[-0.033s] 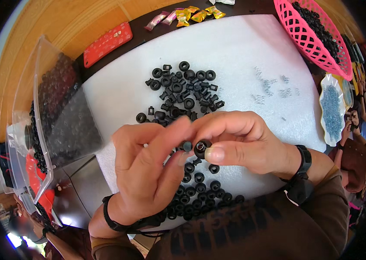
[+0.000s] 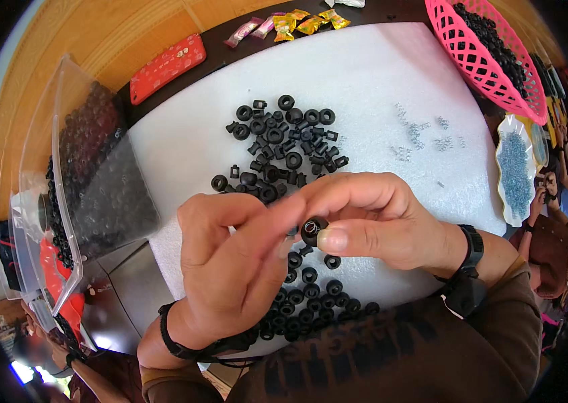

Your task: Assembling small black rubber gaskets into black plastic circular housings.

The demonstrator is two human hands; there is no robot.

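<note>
Over the white foam sheet [image 2: 391, 67], my right hand [image 2: 378, 215] pinches a round black cord-lock body [image 2: 310, 232] between thumb and finger. A thin metal spring shows in its opening. Close beside it is my left hand [image 2: 233, 265], its fingers blurred and pressed together around a small black cord-lock plunger [image 2: 292, 230] that is mostly hidden. Beyond my hands lies a loose heap of black cord-lock parts [image 2: 274, 134], rings and plungers mixed. Several round black cord-lock bodies [image 2: 311, 290] lie nearer my body, partly behind my left hand. Small springs [image 2: 415, 134] are scattered at the right.
A clear plastic bin [image 2: 106, 195] of black parts stands at left. At the far right are a pink basket [image 2: 455, 57] of black parts and a white dish [image 2: 504, 131] of springs. A red case [image 2: 166, 69] and wrapped candies [image 2: 284, 27] line the back edge. Other people sit nearby.
My left fingers have shifted slightly toward the right hand and now cover most of the plunger. The right hand and the cord-lock body have stayed in place.
</note>
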